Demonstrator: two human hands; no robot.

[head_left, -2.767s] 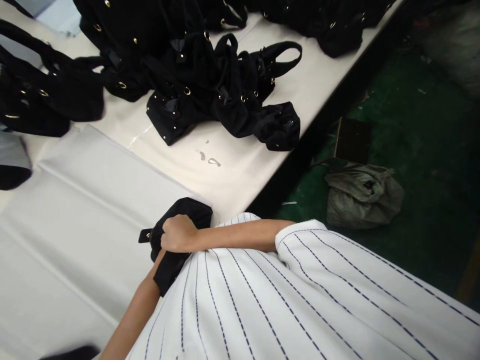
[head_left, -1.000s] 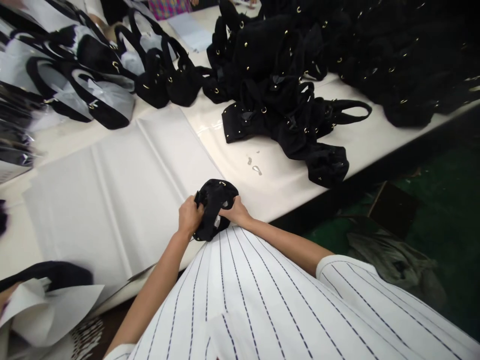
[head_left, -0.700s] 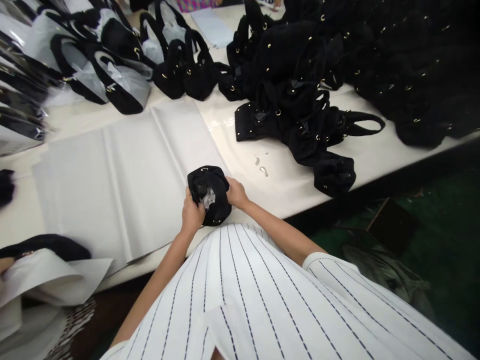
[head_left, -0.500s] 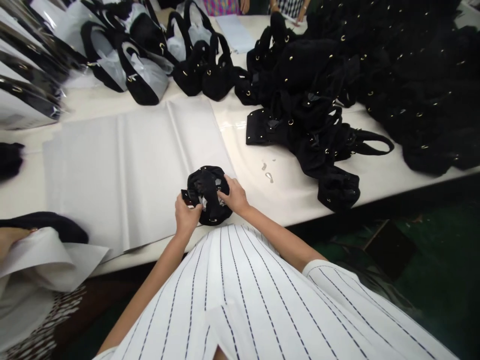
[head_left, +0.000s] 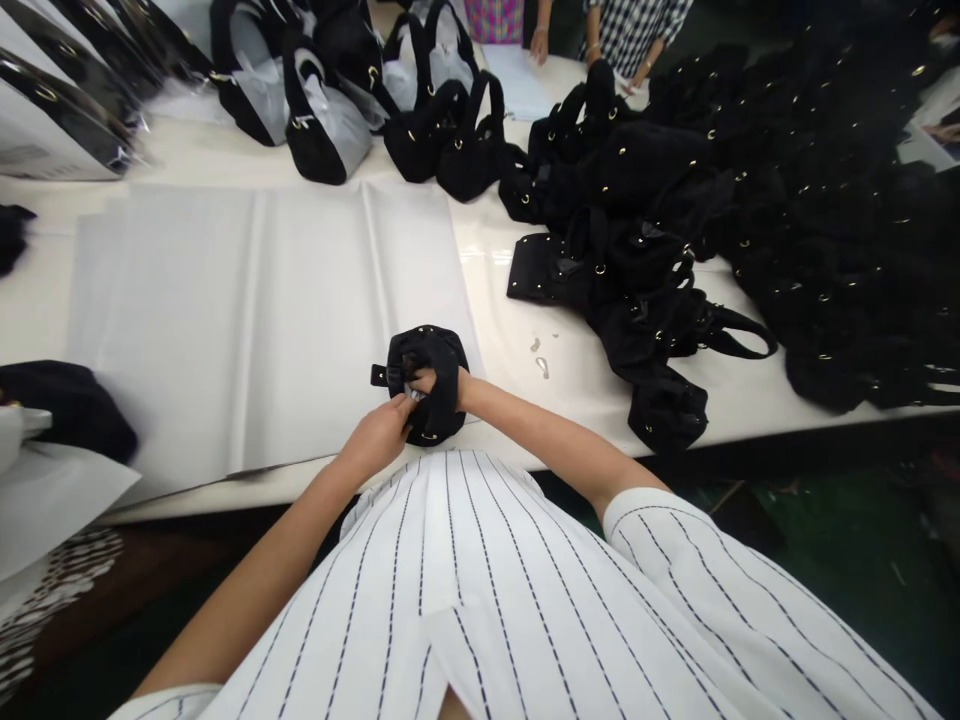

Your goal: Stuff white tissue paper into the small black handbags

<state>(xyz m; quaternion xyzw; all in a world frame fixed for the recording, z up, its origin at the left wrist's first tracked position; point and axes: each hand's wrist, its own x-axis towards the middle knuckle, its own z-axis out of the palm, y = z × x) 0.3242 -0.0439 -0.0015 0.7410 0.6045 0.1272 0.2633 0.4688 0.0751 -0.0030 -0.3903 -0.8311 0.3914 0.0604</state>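
A small black fabric bag (head_left: pixel 435 362) with gold studs sits at the near edge of the white table (head_left: pixel 525 400), right in front of me. My right hand (head_left: pixel 429 383) is pushed into the bag's mouth, so most of its fingers are hidden by the fabric. My left hand (head_left: pixel 381 440) pinches the bag's near rim, fingers closed on the cloth. A bit of crinkled clear plastic shows inside the opening.
A large white sheet (head_left: pixel 262 300) lies flat left of the bag. A heap of black studded bags (head_left: pixel 712 230) covers the table's right. Stuffed bags (head_left: pixel 442 130) stand at the back. Other people (head_left: pixel 630 35) work at the far side. Green floor (head_left: pixel 847 560) lies right.
The view swung from the floor side to the whole table. Both hands brought the bag onto the table edge, and my right hand has gone into its opening.
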